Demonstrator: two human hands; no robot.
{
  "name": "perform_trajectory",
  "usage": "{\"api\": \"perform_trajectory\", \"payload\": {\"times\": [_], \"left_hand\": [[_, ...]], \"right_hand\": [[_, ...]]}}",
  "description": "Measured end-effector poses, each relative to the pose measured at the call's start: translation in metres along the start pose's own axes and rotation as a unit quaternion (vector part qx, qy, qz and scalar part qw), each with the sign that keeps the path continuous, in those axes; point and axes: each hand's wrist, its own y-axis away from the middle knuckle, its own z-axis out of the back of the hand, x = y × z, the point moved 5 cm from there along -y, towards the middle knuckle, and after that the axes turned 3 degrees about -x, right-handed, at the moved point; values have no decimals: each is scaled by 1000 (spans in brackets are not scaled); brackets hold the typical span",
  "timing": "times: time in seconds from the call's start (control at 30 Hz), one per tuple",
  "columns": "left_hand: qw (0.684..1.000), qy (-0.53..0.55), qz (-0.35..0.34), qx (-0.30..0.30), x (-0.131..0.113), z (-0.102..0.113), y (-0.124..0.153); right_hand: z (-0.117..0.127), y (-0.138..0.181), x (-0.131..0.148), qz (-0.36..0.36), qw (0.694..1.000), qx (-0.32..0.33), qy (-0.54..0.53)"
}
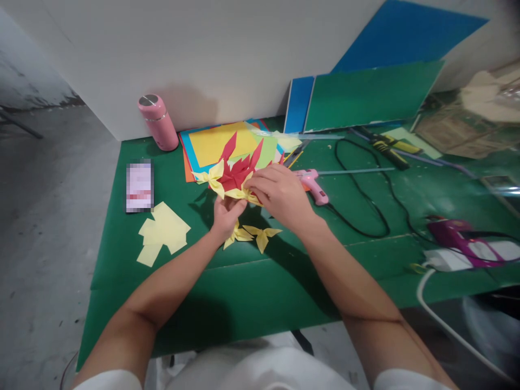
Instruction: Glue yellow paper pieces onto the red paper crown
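Nearest to me, the green table [268, 303] runs out from a white shirt, and on it lie 2 loose yellow folded papers [262, 236], just beyond the left wrist. Off to the left I see a spread of plain yellow paper pieces [162, 233]. Above the table I have the left hand [228, 216] gripping the near edge of a red paper flower [234, 179] from below, thumb and fingers drawn together on it. The right hand [280, 189] has its fingertips bunched narrow on a yellow petal piece [236, 193] at the flower's near right side; I cannot tell how firmly they pinch. Another yellow petal piece [213, 176] sits at the flower's left. Just past the right hand lies a pink glue gun [314, 184], its black cord [368, 216] looping right. Farther off I make out stacked coloured sheets [217, 143], a pink bottle [160, 124] standing to their left, and a green board [374, 97] leaning in front of a blue board [406, 38].
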Motion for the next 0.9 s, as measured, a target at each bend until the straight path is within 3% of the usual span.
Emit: {"api": "perform_trajectory", "payload": {"times": [0.3,0.57,0.9], "left_hand": [[1000,-16,-7,2,1,0,-1],[999,-10,1,-32,5,4,-2],[1000,-12,-3,-17,5,3,-2]], "right_hand": [[1,1,1,3,1000,-23,6],[2,1,1,6,999,-32,6],[4,0,3,8,1000,-26,9]]}}
